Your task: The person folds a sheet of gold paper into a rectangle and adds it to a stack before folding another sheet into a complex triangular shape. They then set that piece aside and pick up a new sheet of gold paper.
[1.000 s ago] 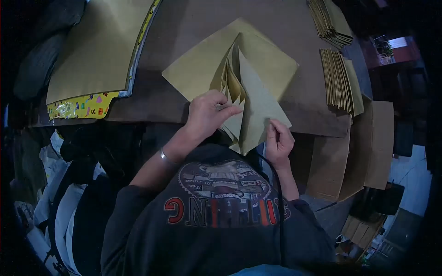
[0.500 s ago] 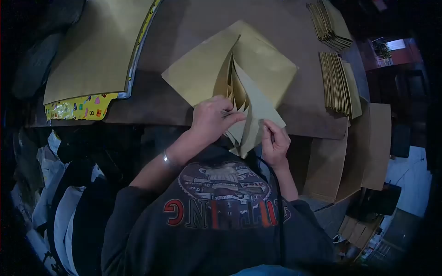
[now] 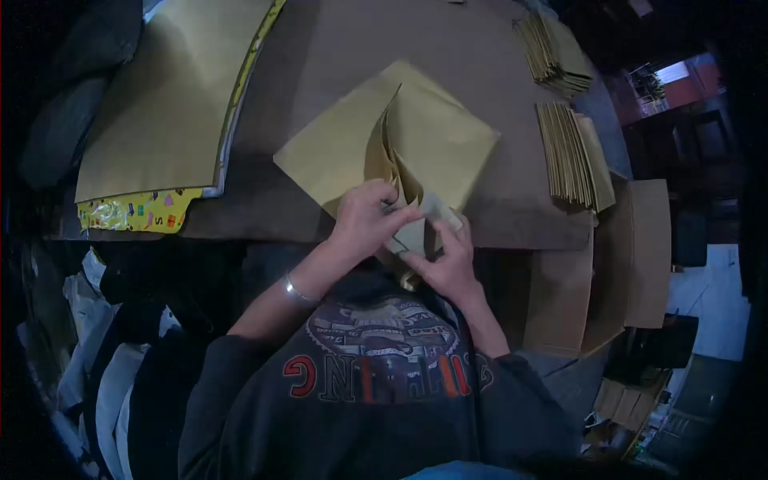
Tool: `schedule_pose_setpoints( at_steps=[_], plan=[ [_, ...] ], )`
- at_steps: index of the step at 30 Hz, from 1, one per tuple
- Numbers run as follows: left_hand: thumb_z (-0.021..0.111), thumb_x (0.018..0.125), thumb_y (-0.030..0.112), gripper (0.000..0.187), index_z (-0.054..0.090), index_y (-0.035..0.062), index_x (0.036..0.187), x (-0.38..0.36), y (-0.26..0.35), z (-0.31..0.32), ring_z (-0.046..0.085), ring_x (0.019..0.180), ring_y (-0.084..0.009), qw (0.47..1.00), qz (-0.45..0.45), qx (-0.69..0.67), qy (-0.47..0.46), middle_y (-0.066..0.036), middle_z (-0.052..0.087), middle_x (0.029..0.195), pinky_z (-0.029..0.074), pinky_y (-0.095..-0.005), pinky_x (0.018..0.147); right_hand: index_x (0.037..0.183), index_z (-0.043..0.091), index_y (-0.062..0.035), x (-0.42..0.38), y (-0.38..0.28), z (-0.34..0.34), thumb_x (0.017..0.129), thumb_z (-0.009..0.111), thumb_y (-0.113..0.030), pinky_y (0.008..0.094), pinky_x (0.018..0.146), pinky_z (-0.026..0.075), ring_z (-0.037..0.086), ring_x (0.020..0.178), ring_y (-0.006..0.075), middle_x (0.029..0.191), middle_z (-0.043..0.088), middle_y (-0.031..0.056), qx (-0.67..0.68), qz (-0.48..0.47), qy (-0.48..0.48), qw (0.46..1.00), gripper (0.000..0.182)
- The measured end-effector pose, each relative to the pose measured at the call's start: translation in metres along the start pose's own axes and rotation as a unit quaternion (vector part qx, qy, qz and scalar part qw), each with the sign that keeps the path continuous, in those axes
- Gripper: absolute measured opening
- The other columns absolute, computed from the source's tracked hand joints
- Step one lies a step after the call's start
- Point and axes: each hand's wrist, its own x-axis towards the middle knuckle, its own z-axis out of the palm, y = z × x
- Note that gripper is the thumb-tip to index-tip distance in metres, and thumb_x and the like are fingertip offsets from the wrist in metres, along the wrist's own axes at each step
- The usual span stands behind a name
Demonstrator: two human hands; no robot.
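Note:
Brown paper sheets (image 3: 440, 120) lie turned like a diamond at the table's front edge, with several layers fanned up in the middle. My left hand (image 3: 370, 220) is closed on the raised layers, thumb pointing right. Close beside it, my right hand (image 3: 450, 256) pinches the folded, paler corner of the same paper near my chest. The fingertips of both hands are partly hidden by the paper.
On the brown table (image 3: 320, 48), a large stack of brown paper (image 3: 168, 104) rests on yellow patterned wrapping (image 3: 136, 212) at left. Two bundles of folded paper (image 3: 566, 152) (image 3: 552, 52) stand at right. An open cardboard box (image 3: 560, 300) is below them.
My right hand has moved left and inward, bending the paper flap that stuck out to the right. The view has shifted slightly.

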Motion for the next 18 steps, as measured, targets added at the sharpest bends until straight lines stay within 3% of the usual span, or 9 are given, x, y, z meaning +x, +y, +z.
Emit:
schedule_pose_setpoints(
  at_steps=[4,7,8,18],
  plan=[
    [0.083,0.071,0.021,0.039,0.05,0.0003,0.064,0.0,0.0,0.002,0.045,0.056,-0.0102,1.0,0.003,-0.003,-0.003,-0.005,0.049,0.061,0.04,-0.03,0.05,0.107,0.062,0.001,0.004,-0.004,-0.002,0.063,0.082,-0.039,0.0499,0.097,0.037,0.047,0.115,0.041,0.118,0.056,0.0243,-0.003,-0.014,0.012,1.0,0.062],
    [0.084,0.07,0.019,0.039,0.05,0.0008,0.064,-0.001,-0.002,0.003,0.044,0.057,-0.0097,0.999,-0.034,-0.019,-0.025,-0.005,0.048,0.061,0.04,-0.0292,0.05,0.104,0.063,-0.0001,0.005,-0.004,0.001,0.07,0.078,-0.031,0.0492,0.096,0.038,0.048,0.112,0.041,0.115,0.057,0.0241,0.022,-0.003,0.014,1.0,0.049],
    [0.08,0.071,0.031,0.04,0.056,-0.0005,0.066,-0.001,-0.007,0.003,0.056,0.055,-0.0268,1.0,-0.003,0.008,-0.026,-0.014,0.054,0.064,0.043,-0.036,0.052,0.102,0.063,-0.0005,0.009,-0.007,-0.001,0.073,0.075,-0.029,0.0489,0.095,0.038,0.049,0.11,0.0408,0.115,0.057,0.0236,0.023,-0.021,0.02,0.999,0.042],
    [0.081,0.071,0.022,0.039,0.052,-0.0023,0.064,0.004,-0.006,0.009,0.052,0.055,-0.0177,0.996,-0.025,-0.068,-0.046,-0.011,0.052,0.064,0.042,-0.0327,0.052,0.096,0.064,-0.0008,0.01,-0.008,0.006,0.085,0.064,-0.021,0.0449,0.094,0.039,0.053,0.106,0.0386,0.106,0.062,0.0183,0.03,0.016,0.03,0.999,0.024]
  ],
)
